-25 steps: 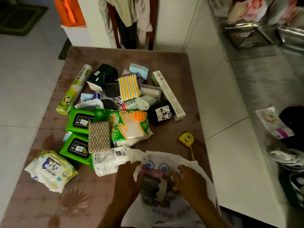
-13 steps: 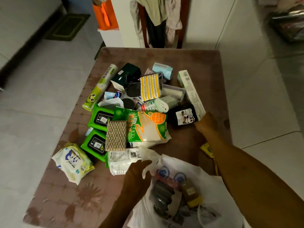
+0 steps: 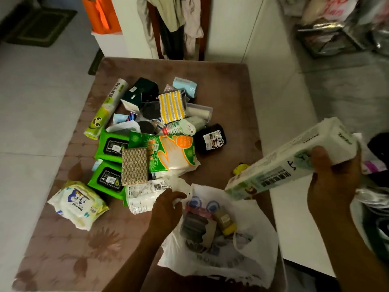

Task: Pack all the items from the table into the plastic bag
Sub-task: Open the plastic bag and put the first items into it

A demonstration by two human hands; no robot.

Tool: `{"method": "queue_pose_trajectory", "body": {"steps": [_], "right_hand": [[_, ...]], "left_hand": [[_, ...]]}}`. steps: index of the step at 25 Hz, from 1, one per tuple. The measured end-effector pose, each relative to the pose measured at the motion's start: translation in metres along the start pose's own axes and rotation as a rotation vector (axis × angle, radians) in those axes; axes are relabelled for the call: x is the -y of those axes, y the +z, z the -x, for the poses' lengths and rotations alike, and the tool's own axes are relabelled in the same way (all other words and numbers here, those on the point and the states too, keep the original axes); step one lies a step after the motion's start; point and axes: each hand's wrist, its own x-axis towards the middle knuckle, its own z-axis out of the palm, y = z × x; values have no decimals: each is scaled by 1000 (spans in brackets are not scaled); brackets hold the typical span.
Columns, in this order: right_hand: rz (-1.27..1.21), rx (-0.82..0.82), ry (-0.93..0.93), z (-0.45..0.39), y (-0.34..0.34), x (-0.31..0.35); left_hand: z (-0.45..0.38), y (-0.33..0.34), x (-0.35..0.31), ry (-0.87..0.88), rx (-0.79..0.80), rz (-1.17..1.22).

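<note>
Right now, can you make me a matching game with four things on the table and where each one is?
Things:
1. long white box
2. plastic bag
3. baby wipes pack
4. black panda pack

Places:
A. near left corner of the table, lying alone
B. held up in the right hand, above the bag
C. right edge of the pile, flat on the table
D. near table edge, its rim pinched by the left hand

Pairs: 1-B, 2-D, 3-A, 4-C

tape measure (image 3: 240,169) mostly hidden behind long box (image 3: 292,159), box print blurred
</note>
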Motion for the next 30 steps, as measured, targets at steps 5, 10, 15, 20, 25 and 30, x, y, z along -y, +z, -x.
{"method": "queue_pose_trajectory", "body": {"steps": [5, 10, 15, 20, 25, 30], "right_hand": [[304, 580, 211, 39, 49, 12], [1062, 1168, 310, 92, 88, -108], [1159, 1075, 345, 129, 43, -157], [1812, 878, 306, 136, -58, -138], [1628, 774, 530, 110, -50, -106], [1006, 619, 445, 51, -16, -35]], "left_hand": [[-3, -29, -3, 38, 3, 154], [10, -66, -10, 23, -104, 274], [16, -79, -12, 39, -99, 289], [29, -71, -17, -18, -12, 267], [26, -82, -50, 122, -92, 263], [21, -107, -78, 236, -181, 316]]}}
